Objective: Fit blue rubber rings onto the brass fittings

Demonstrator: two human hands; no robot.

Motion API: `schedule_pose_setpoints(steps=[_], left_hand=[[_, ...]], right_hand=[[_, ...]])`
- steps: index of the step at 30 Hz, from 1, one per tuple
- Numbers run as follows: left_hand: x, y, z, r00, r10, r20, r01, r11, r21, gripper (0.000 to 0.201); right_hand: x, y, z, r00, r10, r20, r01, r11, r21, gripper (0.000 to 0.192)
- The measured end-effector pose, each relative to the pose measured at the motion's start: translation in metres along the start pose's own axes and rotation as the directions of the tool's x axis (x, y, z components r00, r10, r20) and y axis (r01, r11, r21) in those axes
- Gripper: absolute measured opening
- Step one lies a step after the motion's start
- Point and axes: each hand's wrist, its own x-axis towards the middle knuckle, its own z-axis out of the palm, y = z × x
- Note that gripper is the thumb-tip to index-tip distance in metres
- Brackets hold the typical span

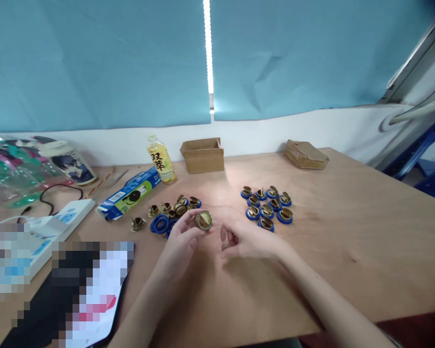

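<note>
My left hand (183, 234) grips a round brass-coloured fitting (204, 221) at its rim, with the hollow face towards me. Just to the right, the curled fingers of my right hand (244, 240) come together around something small that I cannot make out. Behind my left hand lies a loose group of brass-coloured fittings (154, 210), with several blue rings (161, 224) beside them. Over on the right, several brass-coloured fittings seated in blue rings (267, 211) stand in a cluster.
An open cardboard box (204, 159) and a yellow drink bottle (162, 162) stand at the back. A second cardboard box (306, 154) sits back right. Left are a blue-green carton (130, 193), a power strip (63, 227), a phone (101, 295), a cup (72, 162) and clear plastic bottles (14, 179).
</note>
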Motion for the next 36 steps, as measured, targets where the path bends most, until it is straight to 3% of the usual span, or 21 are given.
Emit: schedule_pose_setpoints(steps=[11, 24, 36], left_hand=[[0.001, -0.001, 0.001, 1.0, -0.003, -0.006, 0.003, 1.0, -0.027, 0.038], [0.001, 0.0, 0.002, 1.0, -0.004, -0.004, 0.004, 1.0, -0.028, 0.038], [0.0, 0.0, 0.003, 1.0, -0.008, 0.005, 0.008, 1.0, -0.025, 0.037]], right_hand=[[0.004, 0.004, 0.007, 0.994, 0.001, 0.106, -0.002, 1.0, 0.005, 0.032], [0.005, 0.008, 0.01, 0.995, -0.024, 0.095, 0.031, 0.997, -0.064, 0.019], [0.006, 0.017, 0.019, 1.0, -0.025, 0.014, 0.025, 1.0, 0.006, 0.033]])
